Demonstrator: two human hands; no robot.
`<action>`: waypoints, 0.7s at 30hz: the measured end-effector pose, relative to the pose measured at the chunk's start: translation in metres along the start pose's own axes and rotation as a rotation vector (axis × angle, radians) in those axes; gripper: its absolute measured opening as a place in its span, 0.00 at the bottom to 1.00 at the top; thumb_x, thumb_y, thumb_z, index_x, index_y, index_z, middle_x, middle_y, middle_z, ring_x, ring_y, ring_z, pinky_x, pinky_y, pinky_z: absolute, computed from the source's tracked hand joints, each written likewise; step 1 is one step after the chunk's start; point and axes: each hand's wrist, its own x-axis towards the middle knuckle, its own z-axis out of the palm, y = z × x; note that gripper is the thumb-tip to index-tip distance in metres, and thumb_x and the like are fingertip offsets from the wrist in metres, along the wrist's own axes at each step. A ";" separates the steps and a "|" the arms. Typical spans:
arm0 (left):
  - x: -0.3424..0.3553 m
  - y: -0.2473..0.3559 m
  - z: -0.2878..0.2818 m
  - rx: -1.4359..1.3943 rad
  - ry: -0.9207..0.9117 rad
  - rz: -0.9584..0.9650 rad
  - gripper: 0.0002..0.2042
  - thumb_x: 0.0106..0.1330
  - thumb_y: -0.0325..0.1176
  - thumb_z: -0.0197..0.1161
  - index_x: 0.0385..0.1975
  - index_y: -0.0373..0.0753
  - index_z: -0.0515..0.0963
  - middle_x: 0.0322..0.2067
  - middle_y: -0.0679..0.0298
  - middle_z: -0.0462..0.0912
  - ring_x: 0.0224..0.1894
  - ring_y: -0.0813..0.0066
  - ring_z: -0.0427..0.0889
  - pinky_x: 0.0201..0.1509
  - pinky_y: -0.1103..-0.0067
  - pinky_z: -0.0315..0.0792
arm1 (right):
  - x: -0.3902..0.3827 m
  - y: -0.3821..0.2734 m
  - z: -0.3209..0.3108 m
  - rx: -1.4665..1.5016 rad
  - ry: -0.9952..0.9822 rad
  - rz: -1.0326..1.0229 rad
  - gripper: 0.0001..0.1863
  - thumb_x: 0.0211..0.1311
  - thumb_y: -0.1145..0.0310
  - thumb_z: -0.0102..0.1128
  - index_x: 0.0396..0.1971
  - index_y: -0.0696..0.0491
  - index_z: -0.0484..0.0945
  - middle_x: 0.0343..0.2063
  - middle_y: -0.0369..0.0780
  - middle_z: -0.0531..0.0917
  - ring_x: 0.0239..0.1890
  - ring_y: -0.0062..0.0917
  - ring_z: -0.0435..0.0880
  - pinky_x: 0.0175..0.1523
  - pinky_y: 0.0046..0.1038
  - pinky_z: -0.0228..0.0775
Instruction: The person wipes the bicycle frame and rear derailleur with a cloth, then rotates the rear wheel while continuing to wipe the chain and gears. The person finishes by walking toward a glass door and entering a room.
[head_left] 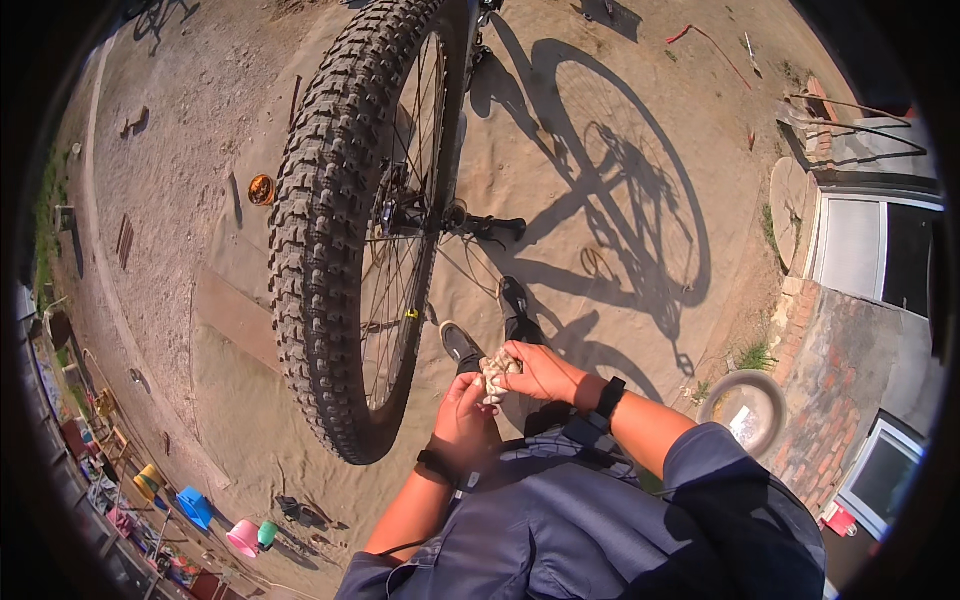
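Observation:
Close in front of my body, a crumpled off-white cloth (497,373) is bunched between my two hands. My left hand (464,412) pinches its lower left side with thumb and fingers. From the right, my right hand (543,371) has its fingers curled over the top of the bundle. Just left of and beyond the hands stands a bicycle wheel with a thick knobby tyre (315,235), dusty with dirt. Its spokes and hub (405,215) show on the right side; the rest of the bicycle is mostly cut off at the upper edge.
Bare dirt ground surrounds me, with the bicycle's shadow (640,190) to the right. A round basin (778,412) stands by the brick wall (840,400). A small orange container (261,190) lies left of the tyre. Blue (196,508) and pink (243,538) buckets sit lower left.

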 end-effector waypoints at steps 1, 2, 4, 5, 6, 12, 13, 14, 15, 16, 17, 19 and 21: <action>0.002 0.001 0.006 -0.025 0.014 -0.011 0.08 0.77 0.37 0.59 0.48 0.42 0.74 0.39 0.63 0.83 0.39 0.70 0.83 0.40 0.75 0.77 | 0.005 0.013 -0.003 -0.070 0.091 -0.036 0.22 0.61 0.60 0.69 0.50 0.58 0.78 0.38 0.47 0.87 0.42 0.39 0.88 0.49 0.33 0.77; 0.005 0.003 0.011 -0.053 0.026 -0.020 0.08 0.78 0.38 0.59 0.48 0.42 0.74 0.38 0.63 0.83 0.38 0.70 0.83 0.40 0.75 0.77 | 0.010 0.009 -0.012 -0.011 0.128 -0.030 0.21 0.61 0.61 0.68 0.50 0.58 0.78 0.39 0.48 0.87 0.43 0.40 0.87 0.49 0.33 0.77; 0.011 0.003 0.014 -0.055 0.077 -0.059 0.09 0.78 0.40 0.58 0.47 0.43 0.75 0.36 0.64 0.81 0.36 0.70 0.83 0.38 0.76 0.76 | 0.025 -0.003 -0.029 -0.085 0.306 -0.191 0.20 0.62 0.63 0.68 0.49 0.57 0.79 0.42 0.48 0.86 0.46 0.40 0.87 0.50 0.33 0.77; 0.017 0.001 0.016 -0.040 0.090 -0.074 0.09 0.78 0.40 0.58 0.47 0.43 0.75 0.36 0.65 0.81 0.37 0.70 0.83 0.38 0.76 0.76 | 0.034 -0.005 -0.038 -0.226 0.460 -0.352 0.19 0.62 0.64 0.68 0.49 0.56 0.79 0.44 0.47 0.86 0.46 0.38 0.87 0.50 0.34 0.77; 0.020 -0.001 0.017 -0.027 0.108 -0.086 0.09 0.78 0.41 0.58 0.47 0.43 0.75 0.36 0.65 0.81 0.37 0.70 0.83 0.38 0.76 0.76 | 0.049 -0.016 -0.044 -0.031 0.442 -0.271 0.21 0.60 0.67 0.72 0.52 0.55 0.80 0.44 0.41 0.84 0.44 0.25 0.83 0.52 0.26 0.75; 0.032 -0.011 0.022 0.016 0.170 -0.124 0.09 0.78 0.40 0.59 0.47 0.43 0.75 0.36 0.64 0.81 0.36 0.71 0.83 0.38 0.77 0.76 | 0.111 -0.077 -0.085 -0.023 0.719 -0.448 0.18 0.59 0.71 0.74 0.49 0.50 0.85 0.44 0.36 0.82 0.40 0.24 0.83 0.46 0.26 0.77; 0.034 -0.013 0.023 0.022 0.177 -0.134 0.09 0.78 0.40 0.59 0.47 0.42 0.75 0.36 0.63 0.82 0.36 0.71 0.83 0.38 0.77 0.76 | 0.122 -0.085 -0.088 -0.089 0.766 -0.494 0.17 0.59 0.71 0.74 0.49 0.49 0.85 0.42 0.36 0.81 0.39 0.24 0.82 0.46 0.25 0.77; 0.036 -0.015 0.024 0.022 0.186 -0.134 0.09 0.78 0.40 0.59 0.47 0.42 0.75 0.36 0.64 0.82 0.36 0.71 0.83 0.38 0.76 0.76 | 0.133 -0.091 -0.090 -0.074 0.766 -0.493 0.16 0.59 0.71 0.73 0.48 0.48 0.85 0.42 0.36 0.81 0.39 0.24 0.82 0.46 0.25 0.77; 0.038 -0.018 0.026 0.019 0.191 -0.136 0.09 0.78 0.40 0.59 0.47 0.42 0.75 0.36 0.64 0.82 0.36 0.70 0.84 0.38 0.76 0.76 | 0.142 -0.096 -0.091 -0.063 0.768 -0.489 0.16 0.59 0.71 0.73 0.48 0.48 0.85 0.41 0.36 0.81 0.39 0.24 0.82 0.46 0.24 0.77; 0.040 -0.020 0.026 0.018 0.196 -0.139 0.09 0.78 0.40 0.59 0.47 0.42 0.75 0.35 0.64 0.82 0.36 0.70 0.84 0.38 0.76 0.76 | 0.151 -0.100 -0.090 -0.049 0.792 -0.505 0.15 0.59 0.71 0.73 0.47 0.47 0.85 0.40 0.36 0.80 0.39 0.24 0.83 0.45 0.24 0.76; 0.041 -0.021 0.026 0.015 0.202 -0.141 0.10 0.78 0.41 0.59 0.47 0.42 0.75 0.35 0.64 0.82 0.36 0.70 0.84 0.38 0.76 0.76 | 0.157 -0.098 -0.086 -0.061 0.749 -0.515 0.15 0.59 0.71 0.73 0.47 0.47 0.85 0.39 0.35 0.81 0.39 0.24 0.83 0.45 0.24 0.76; 0.045 -0.023 0.024 0.002 0.174 -0.133 0.10 0.79 0.41 0.58 0.47 0.42 0.75 0.35 0.64 0.81 0.36 0.70 0.84 0.38 0.75 0.76 | 0.167 -0.085 -0.077 -0.084 0.667 -0.534 0.14 0.60 0.70 0.73 0.46 0.47 0.85 0.38 0.34 0.81 0.39 0.24 0.83 0.45 0.25 0.76; 0.044 -0.024 0.022 -0.026 0.166 -0.144 0.09 0.79 0.40 0.58 0.48 0.42 0.75 0.36 0.64 0.81 0.36 0.71 0.83 0.38 0.76 0.76 | 0.152 -0.071 -0.068 -0.299 0.557 -0.714 0.13 0.54 0.71 0.74 0.41 0.47 0.87 0.34 0.36 0.81 0.39 0.30 0.83 0.45 0.28 0.77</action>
